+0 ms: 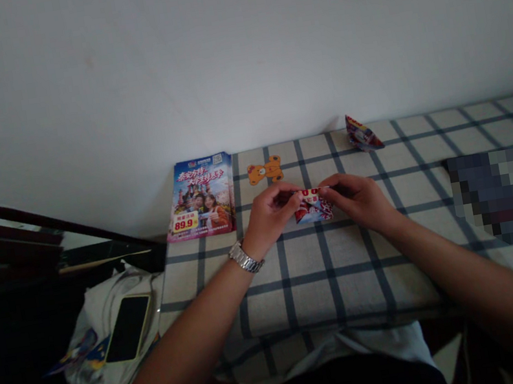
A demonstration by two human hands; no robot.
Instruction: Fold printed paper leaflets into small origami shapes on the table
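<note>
Head | both hands (264, 214) | fingertips pinched together | holding folded paper (313, 210)

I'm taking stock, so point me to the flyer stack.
In the head view, the flyer stack lies at the left end of the checked tablecloth, near the wall, left of the bear picture and the left hand.

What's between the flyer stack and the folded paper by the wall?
A flat bear picture, nearer the flyer stack, then checked cloth up to the folded paper. Shows in the head view.
</note>
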